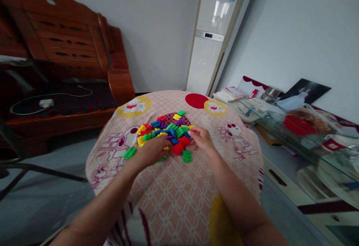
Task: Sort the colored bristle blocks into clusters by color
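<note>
A pile of small plastic building pieces [168,129] in red, blue, green, yellow and purple lies on a round table with a pink patterned cloth [174,197]. My left hand [150,150] rests at the pile's near left edge, fingers curled among the pieces. My right hand [202,139] touches the pile's right side, its fingers pinched at a red piece [193,130]. A red block [178,148] lies between the hands. Green pieces [129,152] lie left of my left hand and others [187,157] just below the red block.
A dark wooden bench [64,51] with a cable and charger [46,102] stands at the left. A tall white air conditioner [213,33] is in the corner. A glass-topped cabinet [308,134] with papers, a framed photo and bowls runs along the right.
</note>
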Available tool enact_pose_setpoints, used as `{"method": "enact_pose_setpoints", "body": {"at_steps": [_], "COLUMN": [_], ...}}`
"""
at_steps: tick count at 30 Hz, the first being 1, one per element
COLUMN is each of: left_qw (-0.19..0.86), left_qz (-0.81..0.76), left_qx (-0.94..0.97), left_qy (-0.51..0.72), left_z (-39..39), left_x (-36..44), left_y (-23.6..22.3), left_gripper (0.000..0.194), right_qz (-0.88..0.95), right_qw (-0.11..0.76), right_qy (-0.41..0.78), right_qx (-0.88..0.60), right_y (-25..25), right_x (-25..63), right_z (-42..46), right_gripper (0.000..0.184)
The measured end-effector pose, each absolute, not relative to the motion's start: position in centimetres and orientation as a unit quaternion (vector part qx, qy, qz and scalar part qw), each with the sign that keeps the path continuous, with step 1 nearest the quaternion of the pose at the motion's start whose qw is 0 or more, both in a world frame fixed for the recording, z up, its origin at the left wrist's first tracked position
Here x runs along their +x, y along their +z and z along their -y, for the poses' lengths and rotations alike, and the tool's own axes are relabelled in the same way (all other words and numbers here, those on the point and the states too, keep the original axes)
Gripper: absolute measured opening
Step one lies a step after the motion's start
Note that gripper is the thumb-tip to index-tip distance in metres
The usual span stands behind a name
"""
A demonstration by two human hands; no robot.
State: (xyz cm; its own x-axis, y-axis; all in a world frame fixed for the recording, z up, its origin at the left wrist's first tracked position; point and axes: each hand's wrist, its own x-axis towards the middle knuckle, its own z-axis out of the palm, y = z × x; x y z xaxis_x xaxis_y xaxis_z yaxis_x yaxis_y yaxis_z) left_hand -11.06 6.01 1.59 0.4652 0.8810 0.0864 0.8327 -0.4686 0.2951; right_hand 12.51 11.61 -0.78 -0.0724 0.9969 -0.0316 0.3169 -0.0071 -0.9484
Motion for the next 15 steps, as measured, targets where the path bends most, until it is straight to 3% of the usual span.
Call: {"method": "enact_pose_setpoints", "body": {"at_steps": [5,9,15], "left_qw": [0.059,0.103,0.118], "left_qz": [-0.598,-0.611,-0.562], "left_qx": [0.753,0.735,0.779], "left_qy": [0.267,0.276,0.254], "left_z": [-12.4,-18.5,-24.2], "left_x": [-11.6,-8.9,-4.8], "left_y": [4.1,3.7,1.4], "left_gripper": [0.036,0.050,0.030], "right_qz": [0.558,0.539,0.578], "right_qw": [0.436,0.421,0.422], "right_qy": [0.324,0.306,0.253], "right_qx": [-0.627,-0.663,-0.650], "right_y": [0.0,-2.0,-4.4], "right_x": [16.2,17.9,18.5], "right_z": [-15.4,-17.1,-17.2], "right_gripper": [0.037,0.036,0.035]}}
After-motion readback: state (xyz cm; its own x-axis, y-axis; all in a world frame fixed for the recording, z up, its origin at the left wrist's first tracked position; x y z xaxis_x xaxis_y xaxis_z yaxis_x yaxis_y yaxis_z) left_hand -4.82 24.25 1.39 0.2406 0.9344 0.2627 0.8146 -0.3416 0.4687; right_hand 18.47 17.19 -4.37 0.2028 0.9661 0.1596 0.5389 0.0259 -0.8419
